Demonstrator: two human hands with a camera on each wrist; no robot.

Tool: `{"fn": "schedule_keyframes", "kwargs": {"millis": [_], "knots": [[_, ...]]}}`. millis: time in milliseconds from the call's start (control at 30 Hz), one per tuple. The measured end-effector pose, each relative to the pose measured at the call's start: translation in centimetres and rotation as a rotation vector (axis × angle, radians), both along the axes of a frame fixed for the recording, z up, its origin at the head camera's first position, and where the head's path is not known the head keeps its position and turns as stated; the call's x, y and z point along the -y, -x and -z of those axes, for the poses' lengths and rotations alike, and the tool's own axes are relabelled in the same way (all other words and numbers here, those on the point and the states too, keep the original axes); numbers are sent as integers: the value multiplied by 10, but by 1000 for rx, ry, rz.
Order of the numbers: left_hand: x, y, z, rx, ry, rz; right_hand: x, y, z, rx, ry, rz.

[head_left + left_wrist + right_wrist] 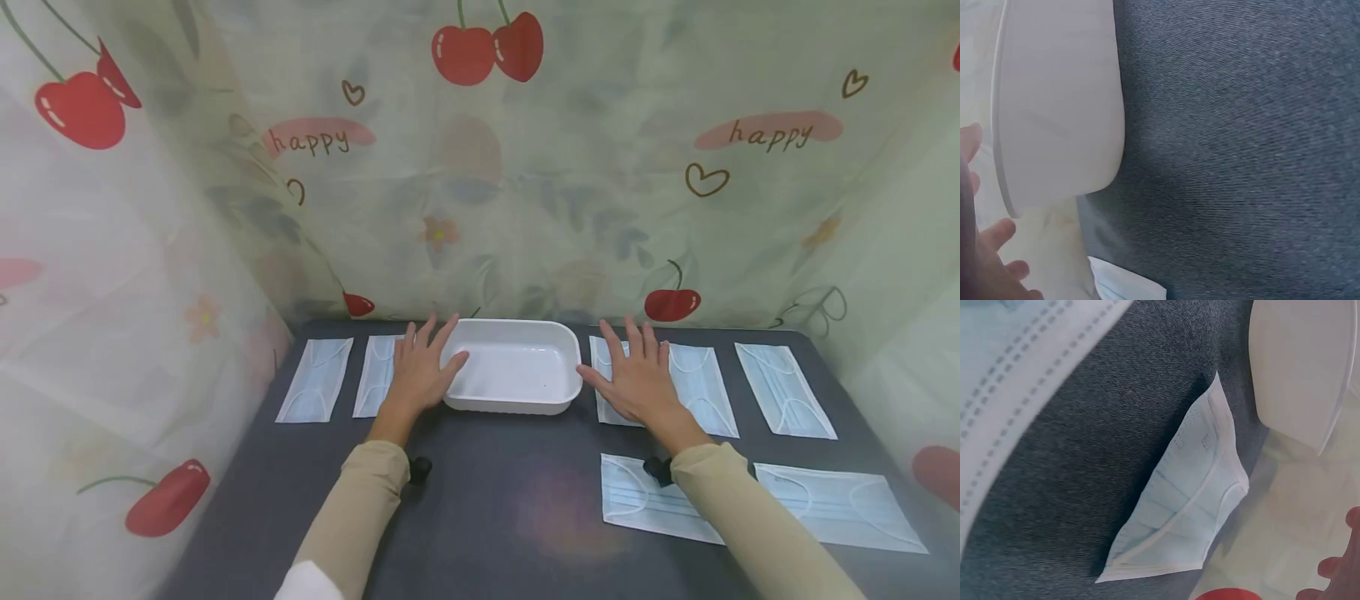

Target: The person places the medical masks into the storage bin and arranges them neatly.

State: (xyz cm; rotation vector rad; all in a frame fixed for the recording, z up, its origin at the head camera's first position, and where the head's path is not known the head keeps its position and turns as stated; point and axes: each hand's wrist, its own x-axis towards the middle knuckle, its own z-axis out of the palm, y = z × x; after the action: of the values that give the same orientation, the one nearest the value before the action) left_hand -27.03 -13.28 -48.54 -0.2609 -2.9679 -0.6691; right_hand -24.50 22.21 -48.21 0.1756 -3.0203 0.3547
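Note:
A white rectangular tray [513, 375] with rounded corners stands near the far edge of the dark table. My left hand [422, 375] is spread at its left end, the thumb overlapping the rim in the head view. On the opposite side my right hand [637, 382] is also spread, its thumb tip right at the tray's right rim. Beneath the right hand lies a light blue face mask [603, 358], partly hidden. Another mask [378, 375] lies just left of the left hand. The left wrist view shows the tray's outer wall [1060, 100] beside the left fingers [999, 234].
Further masks lie flat: one at far left [315, 381], two at right, a pale mask [701, 387] and an outer mask [786, 390]. Nearer, two lie lengthwise, one mask [630, 504] partly under the right forearm, another mask [847, 508] beside it. A printed curtain [570, 167] surrounds the table.

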Motion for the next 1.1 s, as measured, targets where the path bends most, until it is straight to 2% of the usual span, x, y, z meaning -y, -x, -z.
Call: {"fn": "schedule_keyframes", "kwargs": {"millis": [200,367,667,900,1100], "knots": [[2,-5,4,39,-66,-5,-7,-7,4,5,31,-4],[2,-7,6,93,-166,-31,-12,-15,11,39,95,17],[9,-4,14,155,-290,-65,-17,-24,21,60,214,16],[11,-2,18,174,-433,-54,-26,-29,26,100,281,64],[12,-1,22,223,-486,-74,-29,-35,25,136,333,98]]}}
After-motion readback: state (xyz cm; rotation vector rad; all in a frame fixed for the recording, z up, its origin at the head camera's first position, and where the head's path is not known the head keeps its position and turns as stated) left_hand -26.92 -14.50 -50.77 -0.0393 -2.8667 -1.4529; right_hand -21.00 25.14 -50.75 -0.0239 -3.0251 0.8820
